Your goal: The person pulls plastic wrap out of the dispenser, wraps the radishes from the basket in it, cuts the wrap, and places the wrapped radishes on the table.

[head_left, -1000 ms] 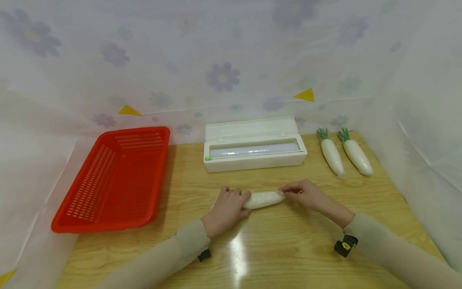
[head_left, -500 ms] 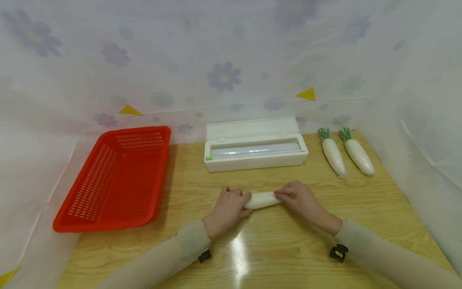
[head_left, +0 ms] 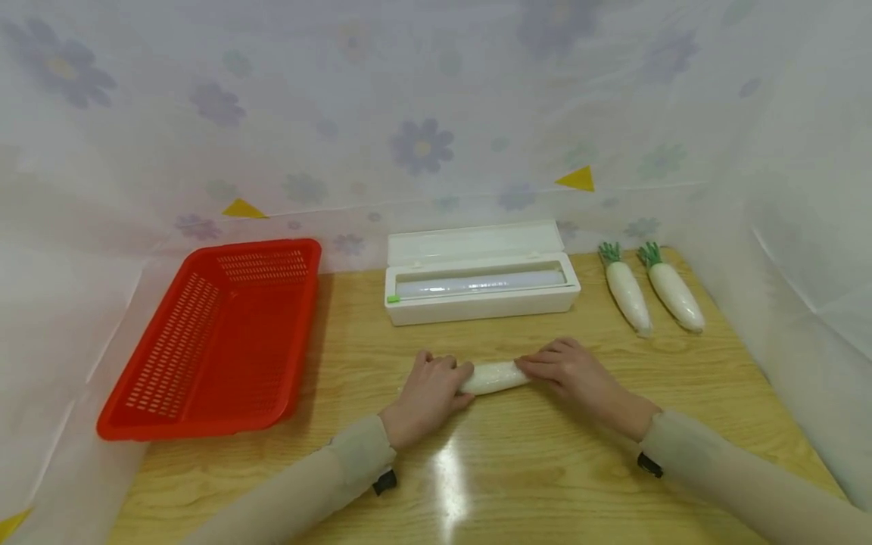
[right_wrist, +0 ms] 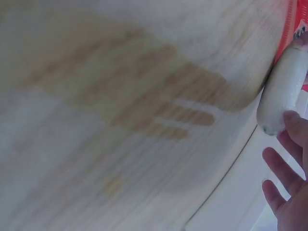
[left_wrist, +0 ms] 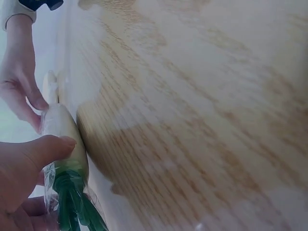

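Observation:
A white radish (head_left: 497, 377) with green leaves (left_wrist: 72, 204) lies crosswise on the table, wrapped in clear plastic film (left_wrist: 49, 185). My left hand (head_left: 428, 393) grips its leaf end, the thumb lying along the top in the left wrist view. At the tapered tip, my right hand (head_left: 579, 382) pinches the radish and its film between thumb and index finger. The right wrist view shows the other fingers of that hand spread away from the radish tip (right_wrist: 272, 127). In the head view the leaves are hidden behind my left hand.
Behind the hands stands a white cling film box (head_left: 480, 309), lid up, a film roll (head_left: 480, 284) inside. Two more white radishes (head_left: 628, 297) lie at the back right, film showing on their tips. A red plastic basket (head_left: 293, 363) stands at the left of the wooden table (head_left: 531, 484).
My right hand has moved left from the film end onto the radish tip, and its fingers now lie flatter over it. The left hand keeps its grip in place.

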Demonstrator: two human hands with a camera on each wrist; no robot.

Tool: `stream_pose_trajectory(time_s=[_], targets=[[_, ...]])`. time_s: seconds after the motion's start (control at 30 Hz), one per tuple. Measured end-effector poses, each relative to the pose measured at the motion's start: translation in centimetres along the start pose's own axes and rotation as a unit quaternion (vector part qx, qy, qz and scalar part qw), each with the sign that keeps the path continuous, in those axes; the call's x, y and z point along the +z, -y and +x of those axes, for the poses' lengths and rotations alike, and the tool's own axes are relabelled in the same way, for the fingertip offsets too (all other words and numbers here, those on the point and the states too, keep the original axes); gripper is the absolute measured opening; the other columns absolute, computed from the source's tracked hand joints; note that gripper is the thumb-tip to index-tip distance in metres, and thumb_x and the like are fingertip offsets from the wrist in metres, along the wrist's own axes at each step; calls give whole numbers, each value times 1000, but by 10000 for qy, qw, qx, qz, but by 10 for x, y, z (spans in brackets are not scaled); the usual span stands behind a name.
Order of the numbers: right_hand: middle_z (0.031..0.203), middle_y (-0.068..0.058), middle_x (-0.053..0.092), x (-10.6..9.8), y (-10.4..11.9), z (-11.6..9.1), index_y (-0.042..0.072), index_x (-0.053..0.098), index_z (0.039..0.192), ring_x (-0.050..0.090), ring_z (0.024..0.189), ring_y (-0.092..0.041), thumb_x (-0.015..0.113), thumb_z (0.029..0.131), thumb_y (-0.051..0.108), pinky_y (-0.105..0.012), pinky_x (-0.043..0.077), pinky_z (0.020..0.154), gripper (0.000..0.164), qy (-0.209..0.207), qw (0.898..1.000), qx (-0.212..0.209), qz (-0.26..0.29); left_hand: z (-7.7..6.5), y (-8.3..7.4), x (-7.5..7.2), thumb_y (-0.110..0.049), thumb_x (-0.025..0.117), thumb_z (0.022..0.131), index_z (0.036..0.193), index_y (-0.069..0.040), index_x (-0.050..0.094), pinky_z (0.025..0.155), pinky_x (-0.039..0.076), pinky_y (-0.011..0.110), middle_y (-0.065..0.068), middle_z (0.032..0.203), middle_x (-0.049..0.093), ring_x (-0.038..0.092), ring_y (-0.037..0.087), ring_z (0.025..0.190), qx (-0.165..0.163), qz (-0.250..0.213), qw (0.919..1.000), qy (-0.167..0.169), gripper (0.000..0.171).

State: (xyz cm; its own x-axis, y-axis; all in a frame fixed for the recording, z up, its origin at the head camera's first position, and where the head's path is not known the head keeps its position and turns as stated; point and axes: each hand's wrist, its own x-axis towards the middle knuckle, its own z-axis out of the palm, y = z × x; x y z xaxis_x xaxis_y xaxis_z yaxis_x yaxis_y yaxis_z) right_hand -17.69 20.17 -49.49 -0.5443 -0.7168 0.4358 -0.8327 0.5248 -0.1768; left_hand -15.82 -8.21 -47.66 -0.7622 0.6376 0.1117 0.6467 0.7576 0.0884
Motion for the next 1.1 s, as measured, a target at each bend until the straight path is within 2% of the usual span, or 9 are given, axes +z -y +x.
stream_pose_trajectory(time_s=[0.17,0.33,0.43,0.67,0.77,0.87,1.03,1.1], targets=[[113,0,67,2,-5,3,13,66,118,60,97,-17,71,80,12,-39,43,86,38,247,9994,-207,143,0,0,-2,-42,68,83,98,-19,55,78,34,39,-3,80,58,55,13,70,27,-33,10000,60,30],[111,3,67,1,-14,6,14,68,116,58,98,-16,72,81,13,-36,43,84,35,375,9952,-241,876,0,0,-2,-43,68,83,95,-19,55,74,34,37,-3,78,57,54,12,67,16,42,10000,69,29],[108,3,68,2,-20,9,15,69,113,58,96,-15,74,78,11,-33,46,79,36,365,9926,-424,1080,0,1,-1,-43,68,82,94,-19,55,73,33,37,-3,78,57,54,12,67,35,52,10000,14,30],[93,7,68,5,-20,14,16,73,106,53,80,-8,77,74,15,-23,42,66,32,266,9955,-293,859,2,5,0,-43,67,82,95,-20,57,75,32,37,-4,83,59,53,11,72,-5,-326,9994,81,28],[97,0,69,5,-17,13,15,73,105,55,80,-13,78,72,15,-28,44,67,33,151,9976,-329,598,3,5,-2,-44,68,81,97,-20,59,74,31,36,-4,82,60,53,10,71,-14,-351,9993,85,30],[101,-2,70,5,-14,12,14,73,105,56,82,-14,78,73,16,-30,46,68,33,91,9984,-178,530,4,5,-4,-44,67,81,101,-19,61,73,30,36,-3,83,61,54,11,71,30,-284,9996,66,32],[93,10,71,5,-14,12,16,73,104,57,75,-3,77,75,17,-28,45,68,30,181,9970,105,749,5,5,-5,-44,66,83,108,-18,62,74,31,36,-2,86,62,56,11,74,74,-248,9996,115,36],[93,12,71,4,-14,13,17,73,105,57,75,-2,76,77,18,-31,44,71,29,258,9964,99,799,5,5,-5,-44,66,83,109,-18,62,74,32,36,-2,88,63,57,12,75,67,-238,9996,135,37]])
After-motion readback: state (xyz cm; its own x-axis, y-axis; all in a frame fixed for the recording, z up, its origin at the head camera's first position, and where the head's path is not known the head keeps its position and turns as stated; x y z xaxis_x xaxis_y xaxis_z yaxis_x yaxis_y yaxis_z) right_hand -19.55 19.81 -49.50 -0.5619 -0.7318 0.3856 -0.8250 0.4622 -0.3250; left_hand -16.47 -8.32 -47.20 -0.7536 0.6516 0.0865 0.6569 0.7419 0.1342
